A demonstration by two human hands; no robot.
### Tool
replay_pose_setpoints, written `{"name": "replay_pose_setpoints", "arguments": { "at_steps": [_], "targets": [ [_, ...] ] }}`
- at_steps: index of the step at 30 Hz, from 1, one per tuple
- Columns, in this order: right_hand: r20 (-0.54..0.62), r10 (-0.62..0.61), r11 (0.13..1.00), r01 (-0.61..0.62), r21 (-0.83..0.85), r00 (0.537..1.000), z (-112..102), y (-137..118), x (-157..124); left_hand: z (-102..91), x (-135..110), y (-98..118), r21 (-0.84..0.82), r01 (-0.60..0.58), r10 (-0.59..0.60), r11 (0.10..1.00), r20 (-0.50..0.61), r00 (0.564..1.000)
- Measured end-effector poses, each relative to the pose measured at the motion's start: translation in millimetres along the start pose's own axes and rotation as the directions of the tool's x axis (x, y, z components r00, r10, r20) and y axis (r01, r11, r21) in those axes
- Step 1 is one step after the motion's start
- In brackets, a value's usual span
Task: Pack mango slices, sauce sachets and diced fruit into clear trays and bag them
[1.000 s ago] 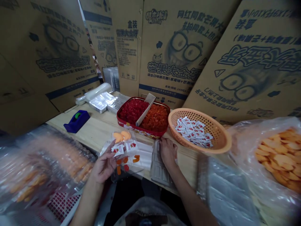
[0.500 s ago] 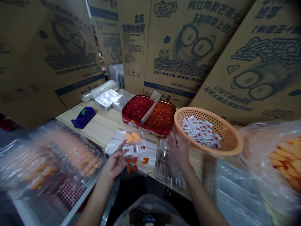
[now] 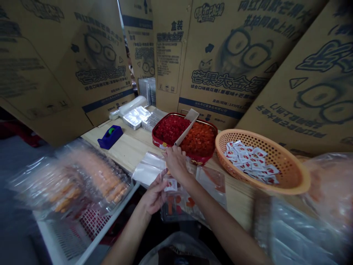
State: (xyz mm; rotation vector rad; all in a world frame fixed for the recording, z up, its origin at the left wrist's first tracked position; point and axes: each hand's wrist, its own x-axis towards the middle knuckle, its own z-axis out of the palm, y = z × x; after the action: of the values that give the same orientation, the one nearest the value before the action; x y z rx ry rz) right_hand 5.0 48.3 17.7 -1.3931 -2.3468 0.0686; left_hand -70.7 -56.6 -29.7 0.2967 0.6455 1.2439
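Clear tray [image 3: 177, 214], long axis running away from you: your left hand [image 3: 153, 193] grips left edge; your right hand [image 3: 177, 163], nearer far end, curls, cannot tell on what.

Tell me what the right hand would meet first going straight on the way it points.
The red tin, most likely: its front wall lies straight ahead of the right hand, though the gap, if any, is hard to judge.

Tbl [image 3: 131, 146] w/ tin [image 3: 158, 141], basket [image 3: 289, 165], tape disp. [image 3: 111, 138]
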Motion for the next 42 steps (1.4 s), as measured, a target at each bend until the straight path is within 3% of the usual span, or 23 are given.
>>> {"name": "replay_pose_setpoints", "arguments": {
  "at_steps": [5,7,8,9,10,11,13,15,17,18,19,22,27,32,36,42],
  "targets": [
    [-0.011,0.043,0.999,-0.043,0.013,0.999,-2.8,17.2,-8.4,-3.2,-2.6,3.5,0.081,0.001,0.004,0.997,-0.061,0.998],
    [-0.044,0.174,0.972,-0.164,0.169,0.984,-10.8,29.3,-18.2,-2.5,-4.0,8.6,0.088,0.008,0.001,0.996,-0.097,0.995],
    [-0.021,0.264,0.908,-0.241,0.343,0.964,-15.3,35.5,-25.5,-0.9,-4.7,11.3,0.09,0.009,0.0,0.996,-0.096,0.995],
    [0.07,0.333,0.772,-0.315,0.553,0.94,-19.7,41.7,-34.1,1.7,-5.1,13.8,0.093,0.007,0.0,0.996,-0.082,0.997],
    [0.218,0.348,0.555,-0.388,0.736,0.912,-23.9,47.5,-43.8,5.3,-5.0,15.9,0.105,0.006,0.0,0.994,-0.057,0.998],
    [0.39,0.28,0.301,-0.466,0.832,0.877,-27.6,52.8,-53.9,9.5,-4.2,17.6,0.131,0.006,-0.002,0.991,-0.028,1.0],
    [0.609,0.095,-0.107,-0.601,0.792,0.787,-34.0,62.2,-73.4,18.5,1.4,20.6,0.239,0.016,-0.026,0.971,0.036,0.999],
    [0.668,0.079,-0.321,-0.616,0.72,0.74,-40.4,70.3,-88.6,25.0,14.6,24.6,0.472,-0.01,-0.039,0.882,0.094,0.995],
    [0.661,0.201,-0.431,-0.54,0.723,0.723,-48.0,77.7,-98.0,26.1,36.3,31.3,0.769,-0.118,0.021,0.628,0.134,0.991],
    [0.656,0.257,-0.46,-0.507,0.729,0.71,-52.3,81.5,-100.9,24.5,49.6,35.6,0.897,-0.196,0.106,0.396,0.167,0.98],
    [0.652,0.3,-0.476,-0.484,0.735,0.696,-56.8,85.3,-103.0,21.7,63.6,40.1,0.938,-0.224,0.159,0.265,0.187,0.969],
    [0.613,0.391,-0.472,-0.422,0.774,0.686,-69.2,96.5,-107.9,10.1,102.3,51.7,0.965,-0.259,0.184,0.048,0.246,0.952],
    [0.569,0.434,-0.485,-0.351,0.801,0.699,-79.9,111.3,-120.8,-4.7,131.0,54.8,0.934,-0.295,0.019,-0.202,0.305,0.952],
    [0.594,0.469,-0.532,-0.328,0.781,0.654,-83.5,120.2,-130.8,-7.3,131.0,52.8,0.886,-0.346,-0.022,-0.31,0.357,0.934],
    [0.538,0.507,-0.497,-0.281,0.821,0.674,-84.4,123.6,-132.4,-5.2,124.3,55.2,0.873,-0.367,0.017,-0.322,0.393,0.919],
    [0.533,0.539,-0.508,-0.254,0.823,0.652,-83.5,125.0,-132.5,-5.1,119.2,55.1,0.883,-0.343,0.097,-0.321,0.391,0.915]
  ]
}}
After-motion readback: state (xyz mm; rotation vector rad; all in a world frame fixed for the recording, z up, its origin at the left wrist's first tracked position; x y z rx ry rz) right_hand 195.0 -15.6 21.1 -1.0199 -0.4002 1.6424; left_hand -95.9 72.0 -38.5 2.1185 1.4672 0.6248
